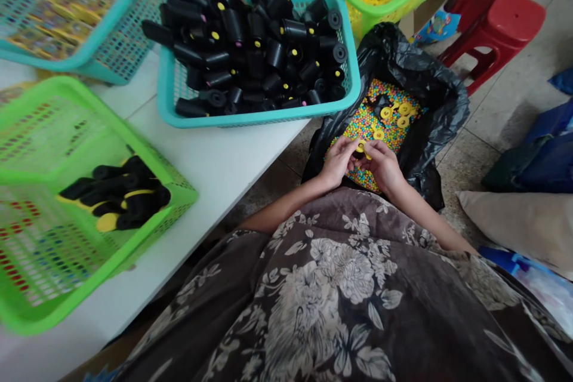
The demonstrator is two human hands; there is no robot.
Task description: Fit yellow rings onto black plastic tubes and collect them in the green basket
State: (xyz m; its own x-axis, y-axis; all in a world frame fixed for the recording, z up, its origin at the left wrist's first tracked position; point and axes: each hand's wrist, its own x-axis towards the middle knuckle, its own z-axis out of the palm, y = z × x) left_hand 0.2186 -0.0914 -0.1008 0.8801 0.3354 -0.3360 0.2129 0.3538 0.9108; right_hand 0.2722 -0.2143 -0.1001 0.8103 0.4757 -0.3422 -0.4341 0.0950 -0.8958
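Over a black plastic bag (443,80) of small multicoloured balls (363,179), my left hand (338,161) and my right hand (384,166) meet at their fingertips. Both are closed in a pinch on a round yellow cap (360,147). Something dark shows just beneath it, partly hidden by my fingers; it looks like a black tube. Several loose yellow caps (404,109) and a black piece (380,102) lie on the balls beyond my hands.
A turquoise basket (268,117) heaped with black tubes (275,54) stands on the white table (224,158). Left of it, a green basket (147,149) holds several black pieces with yellow ends (128,191). Yellow parts fill another green basket (380,9). A red stool (514,18) stands right.
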